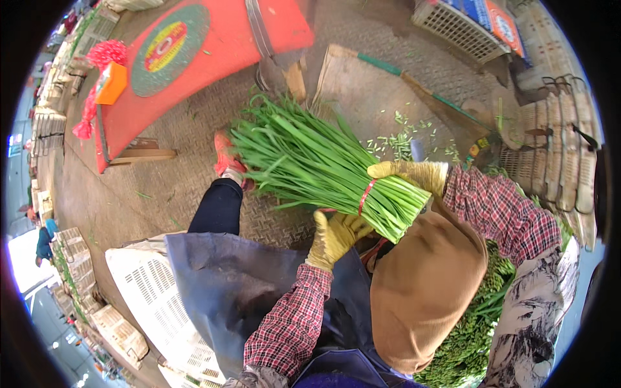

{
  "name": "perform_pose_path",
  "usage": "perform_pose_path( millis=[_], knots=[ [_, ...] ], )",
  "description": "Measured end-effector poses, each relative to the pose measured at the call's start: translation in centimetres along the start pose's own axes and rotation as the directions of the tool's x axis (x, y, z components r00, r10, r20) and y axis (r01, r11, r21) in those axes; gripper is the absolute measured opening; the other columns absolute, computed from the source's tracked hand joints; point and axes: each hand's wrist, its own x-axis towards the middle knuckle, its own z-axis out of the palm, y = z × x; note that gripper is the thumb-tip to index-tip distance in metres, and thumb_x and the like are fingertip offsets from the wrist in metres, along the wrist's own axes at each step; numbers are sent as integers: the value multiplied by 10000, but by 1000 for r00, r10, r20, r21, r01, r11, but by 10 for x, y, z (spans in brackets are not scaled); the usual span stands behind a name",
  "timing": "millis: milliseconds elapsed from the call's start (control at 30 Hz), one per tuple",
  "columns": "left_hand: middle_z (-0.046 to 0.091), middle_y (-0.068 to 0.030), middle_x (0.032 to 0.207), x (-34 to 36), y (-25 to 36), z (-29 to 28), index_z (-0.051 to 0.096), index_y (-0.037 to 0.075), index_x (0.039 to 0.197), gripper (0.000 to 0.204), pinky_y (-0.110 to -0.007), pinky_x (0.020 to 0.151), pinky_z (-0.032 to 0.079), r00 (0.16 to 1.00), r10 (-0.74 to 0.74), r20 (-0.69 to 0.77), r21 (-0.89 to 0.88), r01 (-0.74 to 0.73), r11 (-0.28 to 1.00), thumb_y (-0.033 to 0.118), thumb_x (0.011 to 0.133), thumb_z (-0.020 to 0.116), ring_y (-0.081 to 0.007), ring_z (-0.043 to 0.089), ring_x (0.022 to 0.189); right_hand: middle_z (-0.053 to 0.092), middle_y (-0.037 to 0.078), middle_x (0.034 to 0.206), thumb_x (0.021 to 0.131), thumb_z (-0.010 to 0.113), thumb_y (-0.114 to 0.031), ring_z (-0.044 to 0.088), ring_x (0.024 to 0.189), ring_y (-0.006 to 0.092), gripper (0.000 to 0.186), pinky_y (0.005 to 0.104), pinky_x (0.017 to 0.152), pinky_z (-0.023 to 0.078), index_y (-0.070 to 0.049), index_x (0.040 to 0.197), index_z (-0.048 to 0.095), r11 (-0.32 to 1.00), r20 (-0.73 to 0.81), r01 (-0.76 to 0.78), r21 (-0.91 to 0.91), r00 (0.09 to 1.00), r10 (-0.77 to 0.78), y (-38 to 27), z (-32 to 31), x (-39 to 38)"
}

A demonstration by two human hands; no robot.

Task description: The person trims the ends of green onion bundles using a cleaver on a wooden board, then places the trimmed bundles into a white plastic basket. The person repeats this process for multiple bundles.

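A thick bunch of long green chives (pixel 317 152) lies slantwise in front of me, its leafy ends at the far left and its cut ends at the near right. A thin red band (pixel 367 196) circles it near the cut ends. My right hand (pixel 411 173), in a yellow glove, grips the upper side of the bunch close to those ends. From below, my left hand (pixel 336 238), also gloved in yellow, holds the bunch with its fingers partly hidden under the stems and its thumb apart. A bit of red shows by that thumb.
A red-topped table (pixel 226 32) with an orange box (pixel 111 83) stands at far left. Cut stem pieces (pixel 398 139) litter a pale sheet (pixel 349 97) ahead. Stacked crates (pixel 550 149) stand at right, a white crate (pixel 152 291) at left. More greens (pixel 462 336) lie beside my right leg.
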Motion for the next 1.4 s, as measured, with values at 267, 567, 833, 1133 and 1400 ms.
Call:
perform_pose_path(
  millis=[267,567,833,1133,1400],
  knots=[
    [583,-107,1295,-32,58,111,510,92,1341,708,-422,977,492,949,314,-7,-20,-314,949,641,894,506,-267,591,1121,515,153,1384,927,579,-484,542,1233,249,678,390,1061,416,-52,1421,412,940,175,324,106,925,-338,112,128,-105],
    [561,-125,1334,-157,130,169,495,96,1359,684,-506,1005,462,889,457,8,292,-439,850,600,897,531,-329,565,1171,688,132,984,882,652,-287,663,842,229,367,297,726,517,-50,1161,638,-227,304,212,-950,785,-540,214,148,-71],
    [527,-125,1376,-227,166,144,490,98,1364,642,-493,1014,462,739,673,-28,286,-639,714,558,918,524,-326,539,1205,656,56,844,888,691,-152,606,758,63,236,239,651,495,-37,1089,642,237,108,708,-665,406,-908,210,250,-41],
    [521,-111,1381,-254,185,96,448,87,1400,674,-454,987,493,638,762,-110,291,-713,638,566,928,492,-302,559,1176,677,114,748,808,732,-362,672,697,279,307,406,625,510,-114,962,634,38,200,346,-938,625,-755,245,218,-8],
    [453,-111,1448,-239,178,76,431,123,1416,627,-505,1068,399,699,703,-128,241,-666,706,550,958,441,-318,450,1300,625,82,612,886,626,-181,597,476,167,139,309,469,456,-46,867,598,471,56,603,-644,651,-757,205,261,19]
  ],
)
